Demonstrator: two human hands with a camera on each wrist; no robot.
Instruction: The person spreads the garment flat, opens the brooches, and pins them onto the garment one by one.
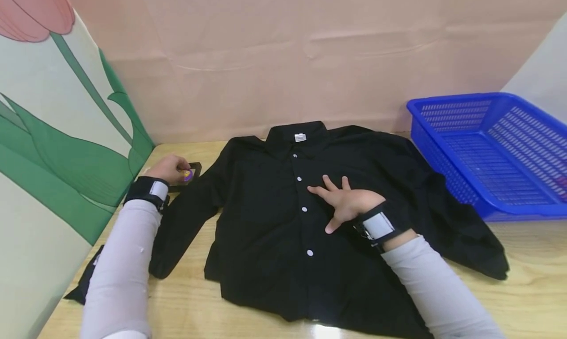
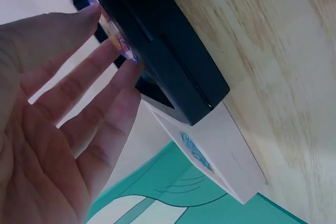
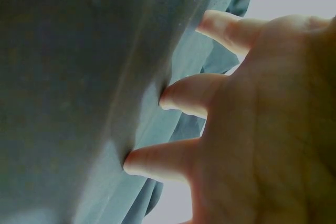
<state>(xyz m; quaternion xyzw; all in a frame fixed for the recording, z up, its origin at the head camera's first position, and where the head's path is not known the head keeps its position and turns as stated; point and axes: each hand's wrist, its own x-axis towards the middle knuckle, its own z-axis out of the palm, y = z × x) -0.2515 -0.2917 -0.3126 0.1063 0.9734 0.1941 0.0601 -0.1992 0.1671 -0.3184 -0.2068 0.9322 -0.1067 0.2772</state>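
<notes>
A black button-up shirt point(image 1: 261, 221) lies spread face up, its collar at the far side and white buttons down the front. My right hand point(image 1: 350, 203) rests on the chest beside the button row with fingers spread; in the right wrist view its fingertips point(image 3: 137, 162) press the cloth. At the far left, my left hand point(image 1: 168, 169) pinches a small round purple-and-yellow disc point(image 1: 188, 175) between thumb and fingers. That disc point(image 2: 113, 30) is at the opening of a small black box point(image 2: 178, 61); its lower part is hidden by fingers.
A blue plastic basket point(image 1: 483, 208) stands at the right, near the shirt's sleeve. Next to the black box is a white box point(image 2: 226, 156) with a glittery blue piece point(image 2: 195, 150) inside. Some black cloth point(image 1: 84, 282) lies by the left arm. Walls border the back and left.
</notes>
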